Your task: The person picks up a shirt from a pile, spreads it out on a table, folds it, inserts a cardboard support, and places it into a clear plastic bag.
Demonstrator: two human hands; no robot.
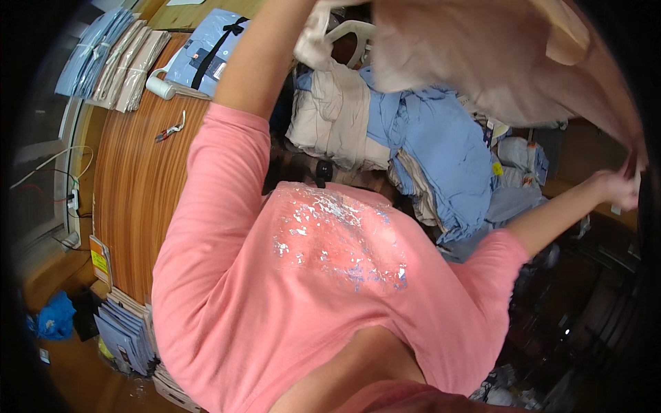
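Head view: beige cloth spread high, above a pile of blue and cream garments. Right hand pinches the cloth's lower right edge, fingers closed on it. Left hand is out of frame past the top; left arm reaches up toward the cloth's other side, grip cannot be told. Counter to the left carries packed shirts, a tape roll and snips.

Risk, as judged: a thin pinch at one edge could slip, dropping the cloth crumpled onto the pile; the swinging hem could drag loose garments off the stack.
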